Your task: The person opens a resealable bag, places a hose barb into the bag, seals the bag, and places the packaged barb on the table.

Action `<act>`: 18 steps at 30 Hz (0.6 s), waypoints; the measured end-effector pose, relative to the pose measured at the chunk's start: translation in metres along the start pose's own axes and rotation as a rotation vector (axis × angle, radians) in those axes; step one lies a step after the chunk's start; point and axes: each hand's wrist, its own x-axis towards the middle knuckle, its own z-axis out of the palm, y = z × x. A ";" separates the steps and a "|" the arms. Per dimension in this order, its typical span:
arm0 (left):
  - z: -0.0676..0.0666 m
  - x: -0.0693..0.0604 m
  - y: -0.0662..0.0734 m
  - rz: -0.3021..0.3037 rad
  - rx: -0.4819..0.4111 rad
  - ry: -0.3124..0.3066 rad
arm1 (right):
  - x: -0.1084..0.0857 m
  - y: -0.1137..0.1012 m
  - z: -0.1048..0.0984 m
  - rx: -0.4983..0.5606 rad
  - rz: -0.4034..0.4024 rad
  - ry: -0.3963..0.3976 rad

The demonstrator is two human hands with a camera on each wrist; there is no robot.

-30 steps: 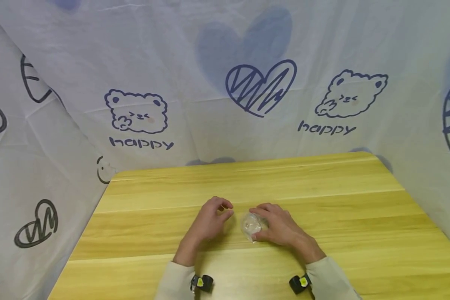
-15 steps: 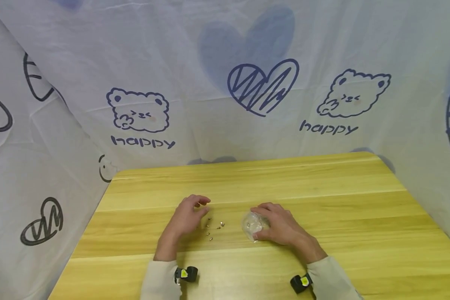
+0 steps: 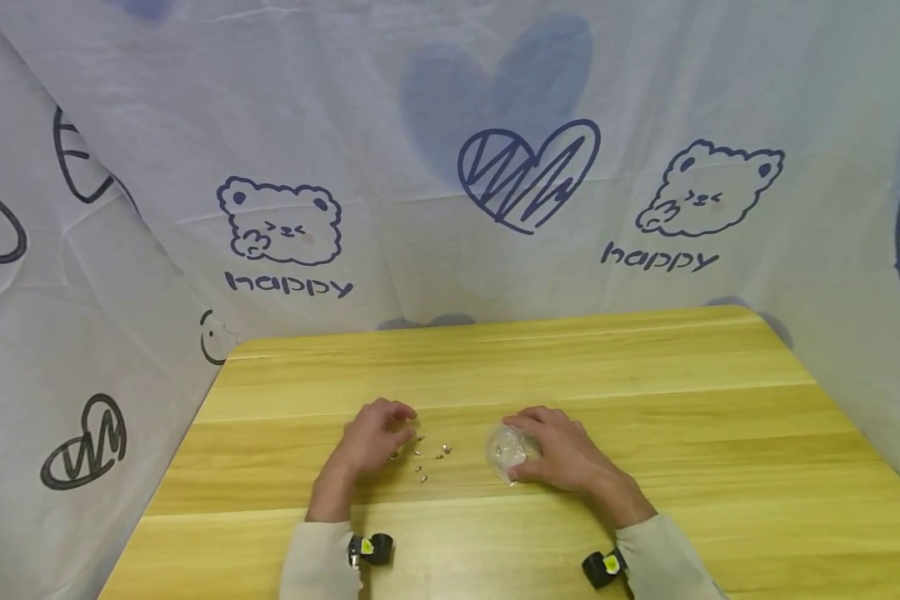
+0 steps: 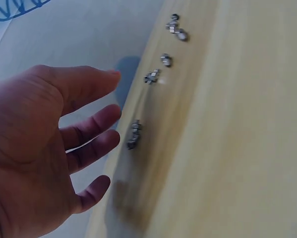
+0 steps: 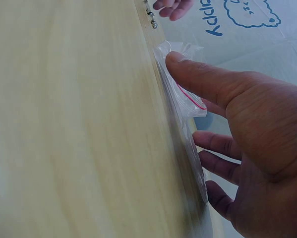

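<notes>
Several small, shiny metal pieces (image 3: 446,449) lie loose on the wooden table, between my two hands; their exact kind is too small to tell. My left hand (image 3: 371,437) hovers at their left side, fingers loosely bent and nothing held. In the left wrist view the metal pieces (image 4: 151,76) lie just beyond its fingertips. With thumb and fingers my right hand (image 3: 558,450) holds a clear zip-lock bag (image 3: 506,454) low on the table. The right wrist view shows the thumb on the bag (image 5: 188,101), near its red zip line. One small piece shows at the bag.
The wooden table (image 3: 607,358) reaches back to a white cloth curtain (image 3: 390,150) printed with hearts and bears. A second curtain side hangs at the left. Dark wrist cameras (image 3: 371,548) sit on both wrists.
My left hand has moved left and away from the bag, and the metal pieces have come into sight on the table. My right hand keeps its place on the bag.
</notes>
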 end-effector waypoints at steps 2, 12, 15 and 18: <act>0.003 -0.001 0.000 0.000 0.025 -0.005 | 0.000 0.000 0.000 0.001 0.001 -0.001; 0.011 -0.003 0.003 0.008 0.143 0.015 | 0.000 0.002 0.001 0.006 0.004 -0.005; 0.012 -0.003 0.004 0.014 0.167 0.030 | 0.001 0.003 0.002 0.006 0.004 -0.006; 0.014 -0.003 0.004 0.017 0.185 0.051 | 0.001 0.003 0.002 0.007 0.000 -0.006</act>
